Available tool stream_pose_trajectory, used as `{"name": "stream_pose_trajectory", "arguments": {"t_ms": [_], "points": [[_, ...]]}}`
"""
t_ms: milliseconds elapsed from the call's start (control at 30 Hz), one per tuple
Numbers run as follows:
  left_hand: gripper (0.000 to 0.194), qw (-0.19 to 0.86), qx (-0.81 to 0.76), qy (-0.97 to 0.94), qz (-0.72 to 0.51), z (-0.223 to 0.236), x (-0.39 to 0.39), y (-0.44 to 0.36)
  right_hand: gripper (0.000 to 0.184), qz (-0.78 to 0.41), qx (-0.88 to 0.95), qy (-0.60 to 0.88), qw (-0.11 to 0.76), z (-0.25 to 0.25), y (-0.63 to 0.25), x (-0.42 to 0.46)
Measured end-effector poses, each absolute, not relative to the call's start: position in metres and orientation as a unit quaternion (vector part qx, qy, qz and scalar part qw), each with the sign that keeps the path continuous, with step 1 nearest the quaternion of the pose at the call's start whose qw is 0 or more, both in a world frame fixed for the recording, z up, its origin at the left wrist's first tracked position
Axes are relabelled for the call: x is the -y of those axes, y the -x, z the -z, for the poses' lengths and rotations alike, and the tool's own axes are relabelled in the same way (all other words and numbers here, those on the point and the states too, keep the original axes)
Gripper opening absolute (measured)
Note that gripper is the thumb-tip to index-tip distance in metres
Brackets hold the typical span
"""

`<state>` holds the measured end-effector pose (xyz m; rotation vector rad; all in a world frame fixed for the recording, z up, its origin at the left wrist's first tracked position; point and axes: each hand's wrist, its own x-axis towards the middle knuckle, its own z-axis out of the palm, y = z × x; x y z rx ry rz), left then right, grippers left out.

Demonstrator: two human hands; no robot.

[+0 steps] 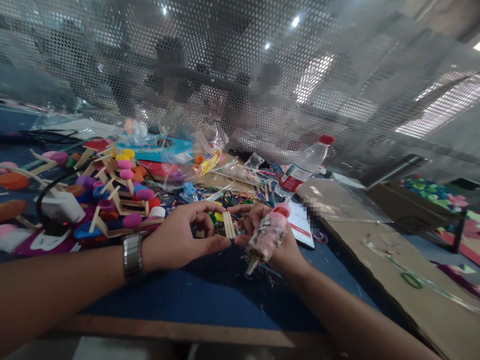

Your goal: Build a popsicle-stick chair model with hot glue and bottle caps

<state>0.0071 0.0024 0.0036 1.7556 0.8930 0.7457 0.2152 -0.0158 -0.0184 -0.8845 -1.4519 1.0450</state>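
Between thumb and fingers, my left hand (180, 237) pinches a small row of wooden craft sticks (228, 226) held upright side by side above the blue table. My right hand (283, 252) is closed around a pink hot glue gun (268, 232), its surface worn and patchy, with the metal nozzle pointing down toward me. The fingertips of that same hand reach the right side of the sticks. A phone (300, 227) with a lit screen lies just behind my right hand.
Small stick-built pieces (129, 205) and colourful bottle caps (131, 220) crowd the left side. A white plug adapter (60, 207) sits among them. A plastic bottle (303, 167) with a red cap leans behind the phone. Cardboard (375, 260) covers the right, below a perforated metal screen (225, 65).
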Motion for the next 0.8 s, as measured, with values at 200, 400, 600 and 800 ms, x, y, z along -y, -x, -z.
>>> {"name": "stream_pose_trajectory", "arguments": {"t_ms": [200, 400, 600, 800], "points": [[0.060, 0.490, -0.372, -0.726, -0.307, -0.0018, -0.0045, -0.0072, 0.047, -0.456, 0.605, 0.368, 0.539, 0.0200, -0.2154, 0.0159], [0.060, 0.484, -0.380, -0.727, -0.305, -0.0021, -0.0045, -0.0069, 0.049, -0.454, 0.608, 0.367, 0.538, 0.0197, -0.2142, 0.0157], [0.061, 0.478, -0.380, -0.730, -0.307, -0.0026, -0.0042, -0.0066, 0.050, -0.447, 0.608, 0.378, 0.536, 0.0189, -0.2145, 0.0159], [0.060, 0.481, -0.381, -0.729, -0.304, -0.0026, -0.0043, -0.0070, 0.048, -0.451, 0.603, 0.380, 0.538, 0.0182, -0.2133, 0.0155]]}}
